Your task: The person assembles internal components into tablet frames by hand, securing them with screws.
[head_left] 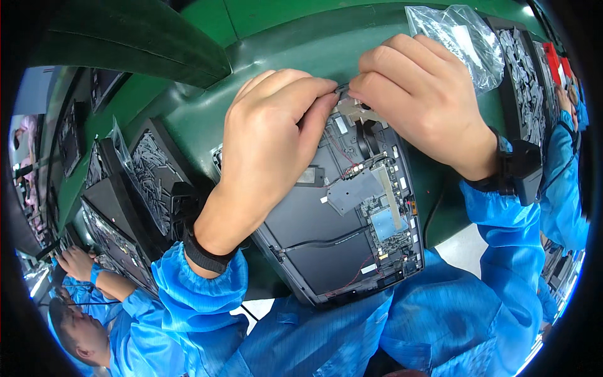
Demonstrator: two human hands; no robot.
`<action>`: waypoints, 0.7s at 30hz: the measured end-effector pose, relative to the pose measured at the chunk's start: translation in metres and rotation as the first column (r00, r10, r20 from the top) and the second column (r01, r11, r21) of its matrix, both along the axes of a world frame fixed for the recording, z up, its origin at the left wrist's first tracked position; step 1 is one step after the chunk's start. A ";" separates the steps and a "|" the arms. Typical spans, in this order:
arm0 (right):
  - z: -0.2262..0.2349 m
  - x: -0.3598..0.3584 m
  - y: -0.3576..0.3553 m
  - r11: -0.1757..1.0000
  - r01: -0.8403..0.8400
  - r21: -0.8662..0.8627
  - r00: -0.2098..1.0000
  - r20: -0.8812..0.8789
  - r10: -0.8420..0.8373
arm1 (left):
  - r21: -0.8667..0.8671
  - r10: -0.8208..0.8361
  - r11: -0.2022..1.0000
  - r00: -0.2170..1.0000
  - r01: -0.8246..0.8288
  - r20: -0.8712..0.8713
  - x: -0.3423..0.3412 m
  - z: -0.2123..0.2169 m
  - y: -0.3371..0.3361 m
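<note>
Opened laptop chassis (326, 232) lies on the green table (295, 50), bottom cover off, dark battery panels and circuit board exposed, near edge almost at the person's blue smock. Both hands work at its far edge. Left hand (273, 135) is curled, thumb and fingertips pinched on a small part at the chassis top edge; what exactly it grips is too small to tell. Right hand (418, 94) is also curled, fingertips pressing the same spot, just above a silver metal bracket (355, 112). The two hands' fingertips nearly touch. Black wrist straps on both wrists.

Open room: bare green table beyond the hands, toward the far edge. A narrow strip of table on the right of the chassis, with a black cable (432, 217) running along it. Left of the chassis is tight.

Around: crumpled clear plastic bag (455, 38) just beyond the right hand, close to the knuckles. Black tray of small grey parts (524, 81) to the right of the bag. On the left, stacked black trays (147, 176) with grey parts crowd the left forearm. A co-worker in blue at lower left, hand (75, 262) near those trays. Another blue sleeve (562, 182) at the right rim.
</note>
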State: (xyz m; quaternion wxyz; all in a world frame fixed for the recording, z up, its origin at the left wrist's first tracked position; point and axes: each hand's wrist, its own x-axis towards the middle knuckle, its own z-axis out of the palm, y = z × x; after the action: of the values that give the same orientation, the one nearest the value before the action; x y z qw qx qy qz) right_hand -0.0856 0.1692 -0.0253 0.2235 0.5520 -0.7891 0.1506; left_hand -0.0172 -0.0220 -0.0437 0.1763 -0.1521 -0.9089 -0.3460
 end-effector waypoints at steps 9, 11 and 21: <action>0.013 -0.001 -0.005 0.989 0.057 0.137 0.998 0.029 -0.061 | 0.020 -0.009 1.000 1.000 0.009 0.019 -0.001 0.001 0.001; 0.006 -0.006 -0.003 0.997 0.029 0.076 0.967 0.252 -0.047 | -0.021 0.028 0.999 1.000 -0.027 0.014 0.000 0.001 0.001; 0.007 -0.014 -0.002 0.982 -0.120 0.147 0.983 0.156 0.097 | -0.149 -0.026 0.989 0.976 -0.007 -0.215 0.002 -0.007 0.002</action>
State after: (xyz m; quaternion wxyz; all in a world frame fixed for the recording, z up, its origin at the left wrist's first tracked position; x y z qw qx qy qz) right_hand -0.0994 0.1676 -0.0182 0.1121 0.5973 -0.7815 0.1411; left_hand -0.0147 -0.0196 -0.0511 0.2604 -0.2059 -0.9069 -0.2594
